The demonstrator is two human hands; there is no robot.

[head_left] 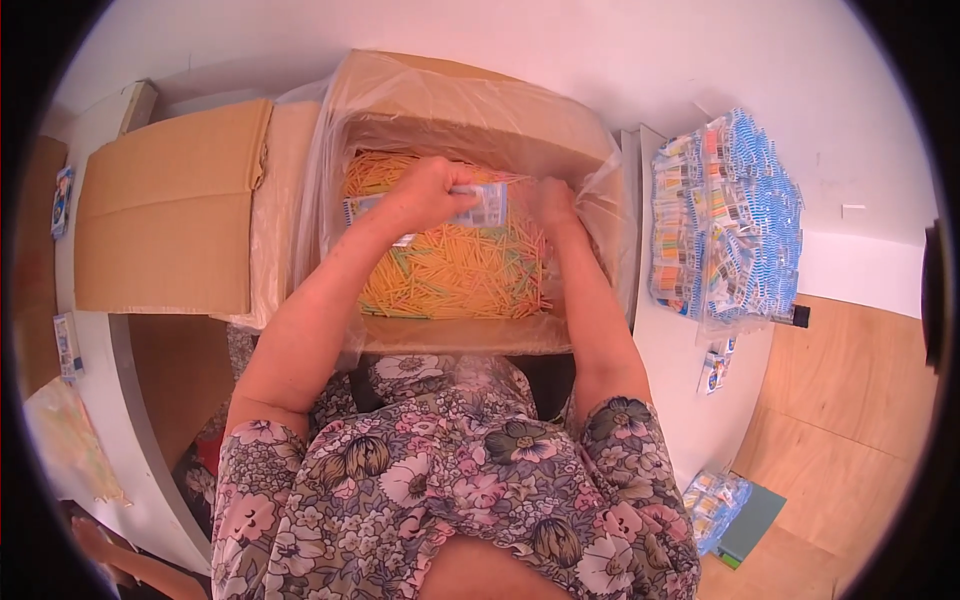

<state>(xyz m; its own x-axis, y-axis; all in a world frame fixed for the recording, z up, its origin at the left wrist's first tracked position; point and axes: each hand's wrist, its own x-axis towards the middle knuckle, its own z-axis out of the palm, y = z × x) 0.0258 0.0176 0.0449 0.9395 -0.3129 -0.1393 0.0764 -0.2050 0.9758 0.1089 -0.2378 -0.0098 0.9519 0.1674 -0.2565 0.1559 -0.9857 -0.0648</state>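
A cardboard box (450, 333) lined with clear plastic stands in front of me. Thin yellow, orange, pink and green sticks (460, 270) fill it in a loose heap. Over the heap, my left hand (437, 192) is closed on the end of a small clear plastic packet (488, 206) with printing on it. More packet plastic (352, 208) shows beneath my left wrist. My right hand (553, 203) is at the box's right side, just right of the packet. Its fingers are smeared, so whether they hold anything is unclear.
A large pile of filled blue-and-clear packets (725, 220) lies on the right-hand white surface. Cardboard flaps (165, 210) cover the left. More packets (718, 505) lie low at the right by a green sheet (755, 525). Another person's hand (95, 540) shows at lower left.
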